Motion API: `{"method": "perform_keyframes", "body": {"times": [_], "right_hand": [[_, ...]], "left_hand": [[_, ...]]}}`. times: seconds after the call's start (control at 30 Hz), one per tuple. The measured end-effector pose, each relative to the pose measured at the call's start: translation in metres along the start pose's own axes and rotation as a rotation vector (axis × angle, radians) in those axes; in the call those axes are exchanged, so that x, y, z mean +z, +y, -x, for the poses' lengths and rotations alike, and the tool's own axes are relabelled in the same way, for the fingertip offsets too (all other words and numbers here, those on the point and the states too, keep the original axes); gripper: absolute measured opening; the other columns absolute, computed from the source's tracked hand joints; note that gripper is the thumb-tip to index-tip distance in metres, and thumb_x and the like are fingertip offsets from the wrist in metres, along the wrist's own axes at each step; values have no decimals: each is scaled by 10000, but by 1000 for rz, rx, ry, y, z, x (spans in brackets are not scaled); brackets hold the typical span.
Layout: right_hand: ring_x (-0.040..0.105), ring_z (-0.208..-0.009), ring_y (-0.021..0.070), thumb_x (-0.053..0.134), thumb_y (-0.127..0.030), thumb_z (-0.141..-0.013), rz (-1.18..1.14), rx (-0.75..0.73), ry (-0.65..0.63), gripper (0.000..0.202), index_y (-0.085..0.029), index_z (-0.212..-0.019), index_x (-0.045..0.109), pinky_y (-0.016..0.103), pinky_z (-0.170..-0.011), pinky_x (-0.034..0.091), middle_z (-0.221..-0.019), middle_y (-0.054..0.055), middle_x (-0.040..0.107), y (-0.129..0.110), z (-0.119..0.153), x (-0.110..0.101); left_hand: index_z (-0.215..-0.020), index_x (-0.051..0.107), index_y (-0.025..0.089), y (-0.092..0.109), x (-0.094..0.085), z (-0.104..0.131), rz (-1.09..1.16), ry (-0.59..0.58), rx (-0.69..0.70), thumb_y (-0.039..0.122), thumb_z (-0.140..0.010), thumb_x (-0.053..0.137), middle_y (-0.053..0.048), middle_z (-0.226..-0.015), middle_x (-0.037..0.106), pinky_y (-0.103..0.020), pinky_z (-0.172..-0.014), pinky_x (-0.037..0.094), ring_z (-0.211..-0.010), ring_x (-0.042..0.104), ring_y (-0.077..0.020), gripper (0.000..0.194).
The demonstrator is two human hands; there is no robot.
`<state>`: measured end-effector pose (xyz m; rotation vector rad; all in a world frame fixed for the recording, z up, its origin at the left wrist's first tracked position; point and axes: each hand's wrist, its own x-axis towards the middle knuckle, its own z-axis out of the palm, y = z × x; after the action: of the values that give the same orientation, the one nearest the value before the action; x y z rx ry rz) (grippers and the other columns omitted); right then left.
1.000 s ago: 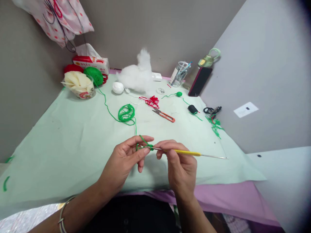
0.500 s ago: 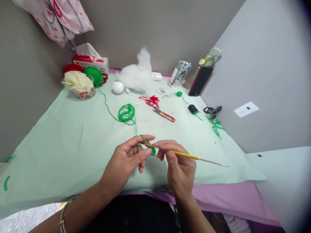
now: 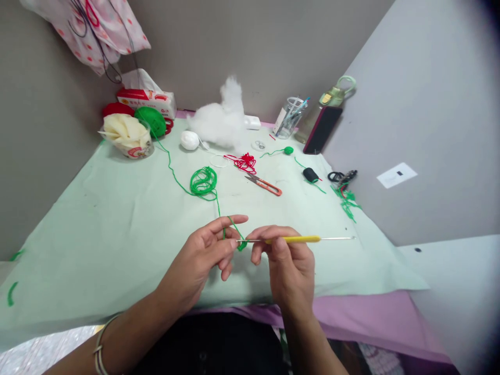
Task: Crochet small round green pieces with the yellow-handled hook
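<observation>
My left hand (image 3: 209, 249) pinches a small green crocheted piece (image 3: 242, 245) between thumb and fingers, and green yarn runs over its raised index finger. In my right hand (image 3: 287, 258) is a crochet hook with a yellow handle (image 3: 302, 239), held nearly level. The hook's left metal tip meets the green piece beside my left thumb; its other metal end points right. From my left hand the yarn leads up to a loose green coil (image 3: 203, 181) on the cloth.
Orange-handled snips (image 3: 265, 185) and tangled red yarn (image 3: 246, 163) lie beyond my hands. Farther back are white stuffing (image 3: 219, 122), a white yarn ball (image 3: 189, 140), a tub (image 3: 135, 148), a pen jar (image 3: 289, 122) and a phone (image 3: 322, 130). Green scraps (image 3: 347, 205) lie right.
The hook has turned from slanting down to the right to nearly level. The green piece has shifted slightly left, and my left index finger is a little higher.
</observation>
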<state>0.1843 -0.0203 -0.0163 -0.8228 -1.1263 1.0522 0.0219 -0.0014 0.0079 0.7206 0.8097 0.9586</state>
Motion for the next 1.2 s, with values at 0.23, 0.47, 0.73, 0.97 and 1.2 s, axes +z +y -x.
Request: {"method": "perform_keyframes", "body": {"times": [0.23,0.47,0.73,0.97,1.2], "right_hand": [[716,-756,144,506,-160,-1064,387,-281,-53,242,-231,-1122,730,320,-721,606,-977,39,762,-8,4,-2],[731,-966,214,617,-67,-970,931,-641,-129,334,-248,-1234,713,332,-772,628,-1070,70,741,5,12,-3],[654,-701,161,529,-173,-1040,349,-327,90,243,-252,-1072,756,339,-630,562,-878,26,705,-1,1,3],[736,-863,195,579,-123,-1013,503,-351,-5,236,-252,-1106,752,356,-730,627,-982,45,777,-1,1,9],[732,-930,205,616,-51,-964,788,-559,-3,348,-257,-1211,749,347,-748,624,-1070,77,767,2,7,1]], "left_hand": [[-1199,760,200,-4,-2,-1,-78,39,74,256,-891,792,54,-800,586,-161,-450,447,-484,471,-26,314],[-1229,752,200,-7,-1,-1,17,21,42,219,-832,843,45,-781,615,-151,-432,414,-485,460,-35,408],[-1151,807,158,2,-4,0,211,-63,-96,136,-867,782,73,-667,463,-105,-406,323,-473,258,-16,285],[-1160,819,227,-5,2,-1,59,-16,42,216,-843,843,22,-835,628,-155,-446,469,-494,429,-24,318],[-1132,829,170,-3,-2,-5,213,-22,-107,210,-855,840,87,-611,422,-104,-421,353,-471,257,-15,281]]}}
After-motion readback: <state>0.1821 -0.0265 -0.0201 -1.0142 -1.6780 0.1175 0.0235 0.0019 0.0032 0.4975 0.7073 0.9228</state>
